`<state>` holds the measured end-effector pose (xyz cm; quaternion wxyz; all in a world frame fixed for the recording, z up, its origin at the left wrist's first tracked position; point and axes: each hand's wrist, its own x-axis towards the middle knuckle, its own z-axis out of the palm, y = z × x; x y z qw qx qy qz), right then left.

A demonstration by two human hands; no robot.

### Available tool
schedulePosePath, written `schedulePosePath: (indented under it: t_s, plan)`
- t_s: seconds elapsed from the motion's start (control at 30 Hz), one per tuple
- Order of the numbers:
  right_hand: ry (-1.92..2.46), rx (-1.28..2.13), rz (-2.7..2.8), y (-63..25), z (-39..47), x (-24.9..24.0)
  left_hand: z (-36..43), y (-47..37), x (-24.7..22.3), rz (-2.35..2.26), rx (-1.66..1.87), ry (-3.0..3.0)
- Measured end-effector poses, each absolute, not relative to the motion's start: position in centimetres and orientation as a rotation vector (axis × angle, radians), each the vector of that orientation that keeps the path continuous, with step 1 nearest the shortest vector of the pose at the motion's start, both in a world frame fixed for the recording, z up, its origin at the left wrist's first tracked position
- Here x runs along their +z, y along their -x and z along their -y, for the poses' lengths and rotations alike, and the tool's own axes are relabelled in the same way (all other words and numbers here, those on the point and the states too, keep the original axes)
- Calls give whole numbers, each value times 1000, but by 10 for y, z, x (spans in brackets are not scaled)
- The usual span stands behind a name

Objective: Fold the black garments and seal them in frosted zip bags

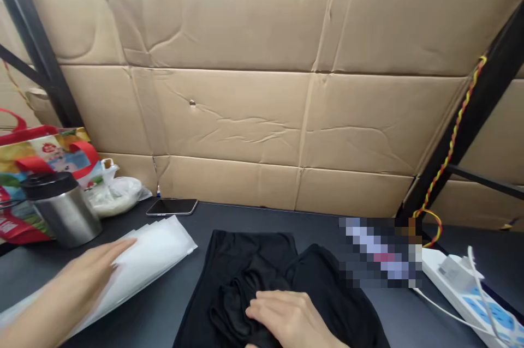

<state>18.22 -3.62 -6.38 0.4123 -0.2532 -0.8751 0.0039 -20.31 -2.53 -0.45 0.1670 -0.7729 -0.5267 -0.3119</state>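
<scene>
Resting on the bunched black cloth (256,255) in front of me on the tabletop (159,310), my right hand (292,316) has loosely curled fingers; light, even pressure should avoid creases. My left hand (92,267) lies nearly straight-fingered across the white packets (153,258) at left. Whether either grips, I cannot tell.
</scene>
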Motion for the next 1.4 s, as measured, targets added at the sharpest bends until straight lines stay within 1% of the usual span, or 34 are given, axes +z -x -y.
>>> schedulePosePath:
  t_s: [0.03,0.13,0.23,0.33,0.47,0.6,0.67,0.87,0.97,1.03,1.17,1.27,1.33,1.4]
  plan:
    - [674,91,2151,-183,38,-60,26,177,-5,1531,-799,2353]
    - [893,408,1968,-188,40,-47,29,101,-12,1684,-806,2755]
    - [1125,600,1620,-202,32,-38,27,56,-16,1940,-743,2914]
    - [1180,756,1344,-223,19,-38,19,42,-13,2093,-527,2977]
    - [1250,994,1136,-238,15,-35,16,35,-4,2120,-206,2999]
    - [1199,1159,1117,-233,14,-26,23,26,3,2159,-33,2861]
    - [1233,1164,1151,-230,9,-26,25,25,3,2157,-5,2867]
    - [1268,1036,1210,-235,-3,-39,17,29,-10,2130,-240,3134]
    - [1251,1028,1196,-237,-2,-38,10,30,-11,2153,-427,3224]
    - [1236,1018,1168,-239,-1,-34,5,32,-6,2213,-679,3247]
    - [1183,991,1149,-243,4,-29,-9,48,4,2369,-1337,3096]
    - [1184,966,1265,-250,10,-34,-18,65,-2,2494,-1597,2917]
    - [1289,790,1426,-254,14,-39,-21,73,-11,2577,-1645,2837]
    - [1378,482,1598,-254,20,-40,-22,78,-22,2651,-1699,2749]
